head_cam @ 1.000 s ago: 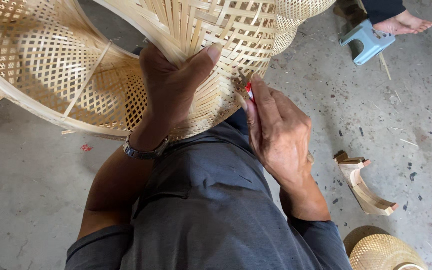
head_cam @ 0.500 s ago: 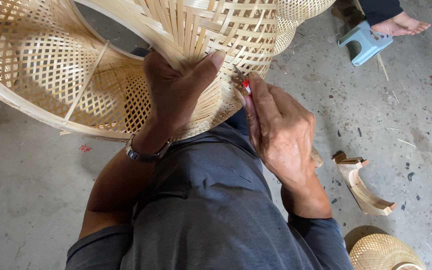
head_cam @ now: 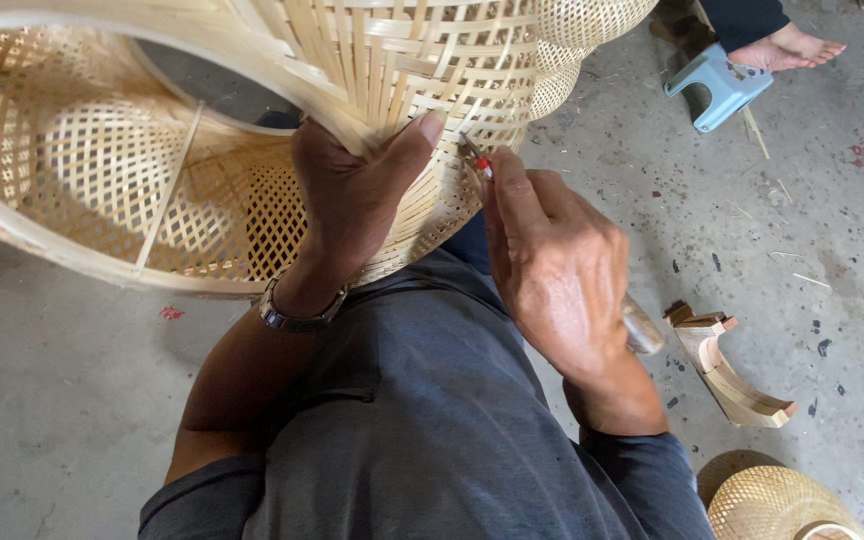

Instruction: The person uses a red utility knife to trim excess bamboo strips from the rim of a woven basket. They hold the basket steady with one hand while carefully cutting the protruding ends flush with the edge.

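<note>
Head view looks straight down on one person's two hands at work on one large woven bamboo basket (head_cam: pixel 252 130), which rests tilted across the lap, its open rim turned toward the left of the picture and its woven wall over the knees. The left hand (head_cam: pixel 357 190) is closed on the basket's edge, fingers curled under the weave and the thumb pressed flat along the strips on top. One metal watch (head_cam: pixel 292 318) sits on that wrist. The right hand (head_cam: pixel 557 270) is closed around one small tool (head_cam: pixel 476 158) with a red band near its tip; the forefinger lies straight along it, and the tip touches the weave just beside the left thumb. The tool's handle end shows below the palm.

On the concrete floor (head_cam: pixel 72 400) to the right lies one curved wooden piece (head_cam: pixel 732 370), well apart from the hands. At the lower right corner sits one smaller woven basket (head_cam: pixel 777 505), partly cut off by the picture's edge. At the top right stand one small blue plastic stool (head_cam: pixel 717 85) and, just beside it, another person's one bare foot (head_cam: pixel 787 48).
</note>
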